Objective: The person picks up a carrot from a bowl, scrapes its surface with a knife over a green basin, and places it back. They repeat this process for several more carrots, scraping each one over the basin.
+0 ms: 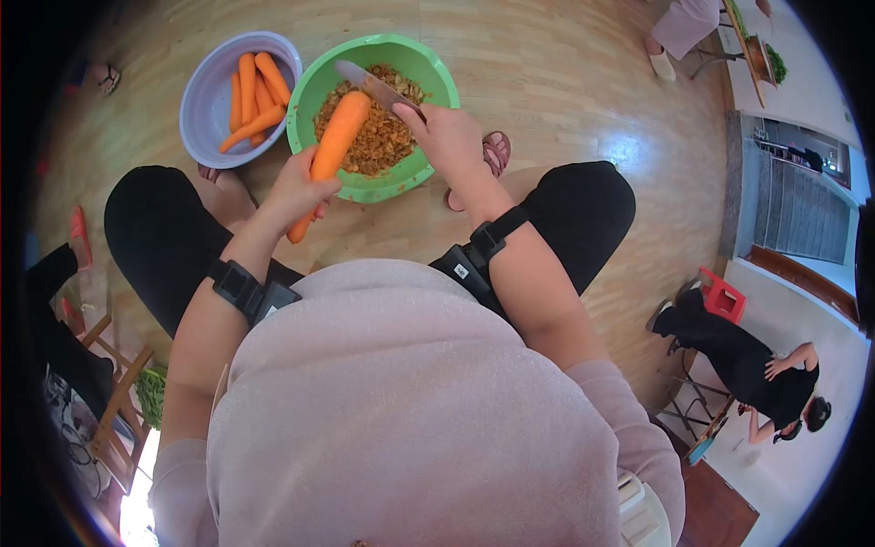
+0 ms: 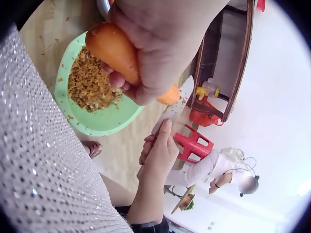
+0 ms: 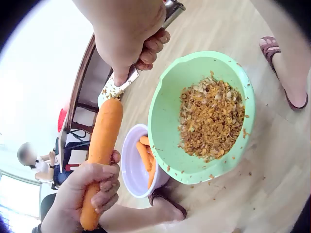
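Observation:
A large carrot (image 1: 342, 132) is gripped near its lower end by the left hand (image 1: 301, 189), its upper end over the green basin (image 1: 440, 82). The right hand (image 1: 447, 137) holds a knife (image 1: 378, 89) by the handle, thumb along it, and the blade lies beside the carrot's upper end. In the right wrist view the blade (image 3: 112, 91) has bits stuck on it, close to the carrot tip (image 3: 111, 109); whether they touch I cannot tell. Orange and brown scraps (image 3: 211, 121) lie in the basin.
A lilac basin (image 1: 193, 118) with several carrots (image 1: 248, 87) stands left of the green one. Scraps dot the wooden floor (image 1: 547, 100). The person's feet and knees flank the basins. A red stool (image 1: 723, 296) and other people are at the sides.

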Available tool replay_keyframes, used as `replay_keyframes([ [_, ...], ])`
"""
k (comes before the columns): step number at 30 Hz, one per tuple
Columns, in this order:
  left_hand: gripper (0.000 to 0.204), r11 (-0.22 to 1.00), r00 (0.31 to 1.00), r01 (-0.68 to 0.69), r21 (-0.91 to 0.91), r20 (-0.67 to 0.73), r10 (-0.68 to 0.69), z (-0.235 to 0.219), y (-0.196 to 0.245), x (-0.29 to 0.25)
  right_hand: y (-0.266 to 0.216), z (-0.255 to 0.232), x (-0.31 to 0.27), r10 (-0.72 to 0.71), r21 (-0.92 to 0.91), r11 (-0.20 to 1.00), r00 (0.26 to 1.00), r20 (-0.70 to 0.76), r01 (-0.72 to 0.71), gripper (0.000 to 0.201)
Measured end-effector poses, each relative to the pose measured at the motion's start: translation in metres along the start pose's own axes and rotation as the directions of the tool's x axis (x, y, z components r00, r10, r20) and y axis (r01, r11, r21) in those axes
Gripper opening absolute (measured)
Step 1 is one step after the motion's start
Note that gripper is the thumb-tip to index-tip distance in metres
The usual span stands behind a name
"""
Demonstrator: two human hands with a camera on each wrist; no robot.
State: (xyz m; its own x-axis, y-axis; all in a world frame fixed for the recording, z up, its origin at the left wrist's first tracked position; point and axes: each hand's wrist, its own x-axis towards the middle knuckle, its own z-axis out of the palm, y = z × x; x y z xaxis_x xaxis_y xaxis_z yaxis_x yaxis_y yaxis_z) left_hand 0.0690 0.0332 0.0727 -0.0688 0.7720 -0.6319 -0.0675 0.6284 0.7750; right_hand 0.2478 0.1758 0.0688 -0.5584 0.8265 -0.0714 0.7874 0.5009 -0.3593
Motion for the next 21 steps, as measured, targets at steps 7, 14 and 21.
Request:
replay_keyframes([
  [7,0.034,0.999,0.999,0.032,-0.024,0.043,-0.031,0.002,0.003,0.000,-0.014,-0.002,-0.005,-0.081,0.142,0.987,0.996,0.043,0.074,0.053],
  [14,0.033,0.999,0.994,0.054,0.008,0.093,-0.054,0.003,0.000,0.003,0.014,0.019,0.008,0.043,0.092,0.994,0.995,0.095,-0.051,0.057],
  [21,0.038,1.000,1.000,-0.011,0.027,0.026,0.011,0.000,-0.009,0.007,-0.004,0.001,-0.004,0.015,0.154,0.988,0.999,-0.041,-0.009,0.056],
])
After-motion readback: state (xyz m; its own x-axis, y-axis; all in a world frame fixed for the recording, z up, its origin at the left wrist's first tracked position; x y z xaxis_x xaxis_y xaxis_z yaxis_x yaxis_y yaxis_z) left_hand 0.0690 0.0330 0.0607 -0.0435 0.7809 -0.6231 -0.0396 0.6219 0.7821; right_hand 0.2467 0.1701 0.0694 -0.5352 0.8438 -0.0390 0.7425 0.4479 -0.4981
